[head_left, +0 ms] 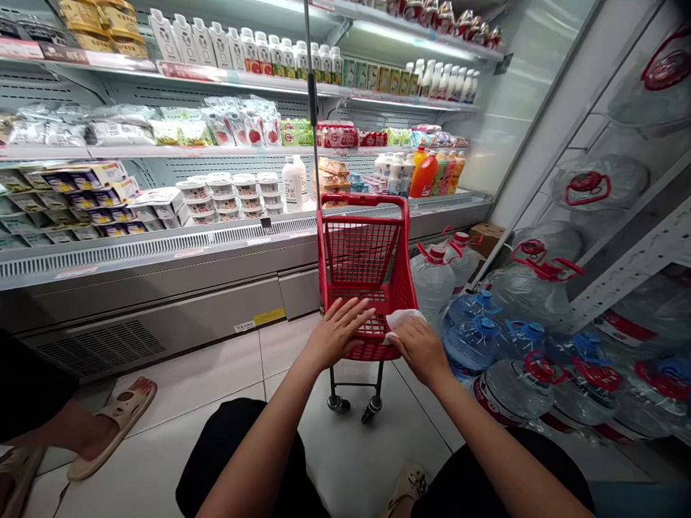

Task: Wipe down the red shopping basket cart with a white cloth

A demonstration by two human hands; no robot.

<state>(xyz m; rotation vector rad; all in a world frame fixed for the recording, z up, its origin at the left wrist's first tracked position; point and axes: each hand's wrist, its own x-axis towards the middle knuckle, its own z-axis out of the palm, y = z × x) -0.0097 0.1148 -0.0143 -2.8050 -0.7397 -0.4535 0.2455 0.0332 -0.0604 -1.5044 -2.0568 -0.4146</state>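
A small red shopping cart [364, 250] with a plastic basket and dark metal legs stands upright on the tiled floor. My left hand [341, 333] is at the near left part of its basket, fingers spread, with nothing held. At the near right corner of the basket, my right hand [415, 344] has its fingers closed on a white cloth [403, 318], which lies against the red rim. Part of the cloth is hidden beneath the fingers.
A refrigerated display case [208, 264] with dairy and drinks runs behind the cart. Large water bottles [515, 388] crowd the floor at right beside a white metal rack [643, 260]. At left are another person's sandaled feet [118, 421].
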